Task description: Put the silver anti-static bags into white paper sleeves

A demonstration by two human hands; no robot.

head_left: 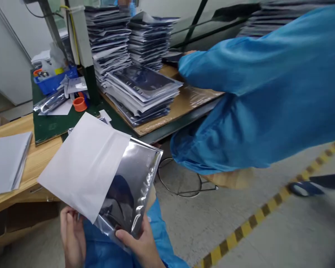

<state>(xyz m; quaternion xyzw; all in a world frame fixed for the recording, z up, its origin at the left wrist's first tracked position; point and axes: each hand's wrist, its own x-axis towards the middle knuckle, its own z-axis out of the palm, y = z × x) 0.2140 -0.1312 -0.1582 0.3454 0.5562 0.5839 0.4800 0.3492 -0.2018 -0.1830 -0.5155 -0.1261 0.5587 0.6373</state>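
A shiny silver anti-static bag [145, 160] is held tilted above my lap, with a plain white paper sheet [86, 163] lying across its upper left part. My right hand [141, 242] grips the bag's lower edge, thumb on the front face and fingers behind. At the paper's lower left edge is my left hand [74, 236], its fingers curled together beside the sheet. What those fingers hold, if anything, is too small to make out. The bag's front reflects dark shapes, and its contents cannot be told.
Stacks of silver bags with white sheets [145, 87] stand on a cardboard-covered table [195, 98]. A person in blue [254, 93] works close on my right. Left are white sheets [8, 160], a blue bin [54, 82] and an orange tape roll [79, 104]. A stool [181, 193] stands below.
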